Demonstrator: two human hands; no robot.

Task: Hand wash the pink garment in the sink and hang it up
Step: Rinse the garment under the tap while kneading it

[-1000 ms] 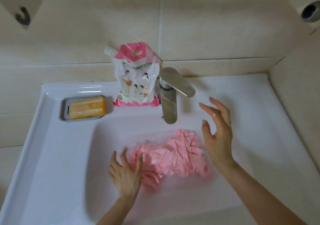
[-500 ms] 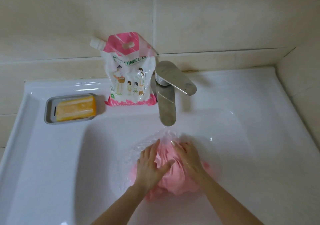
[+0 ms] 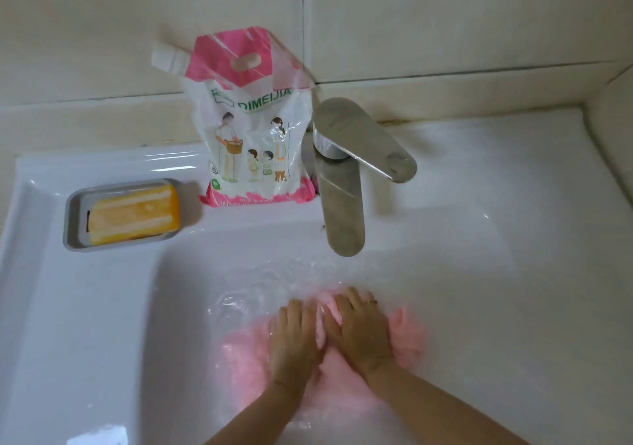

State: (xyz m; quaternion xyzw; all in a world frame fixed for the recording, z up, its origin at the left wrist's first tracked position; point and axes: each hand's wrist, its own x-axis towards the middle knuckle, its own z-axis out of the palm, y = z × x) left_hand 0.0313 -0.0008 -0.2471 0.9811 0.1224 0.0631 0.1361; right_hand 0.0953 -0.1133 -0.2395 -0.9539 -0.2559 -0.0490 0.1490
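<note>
The pink garment (image 3: 409, 336) lies bunched and wet in water at the bottom of the white sink (image 3: 102, 307), below the spout. My left hand (image 3: 294, 340) and my right hand (image 3: 359, 328) lie side by side on top of it, palms down, fingers pointing toward the tap. Both press the cloth into the water. The fingers look fairly straight. The middle of the garment is hidden under the hands.
A steel mixer tap (image 3: 342, 177) reaches over the basin. A pink and white detergent pouch (image 3: 253, 126) stands against the tiled wall left of it. A grey dish with an orange soap bar (image 3: 132, 215) sits on the left ledge.
A second ago my right hand was lifted beside the tap and my left touched the cloth's edge. Both hands came down together onto the garment, which is now pressed lower in the water.
</note>
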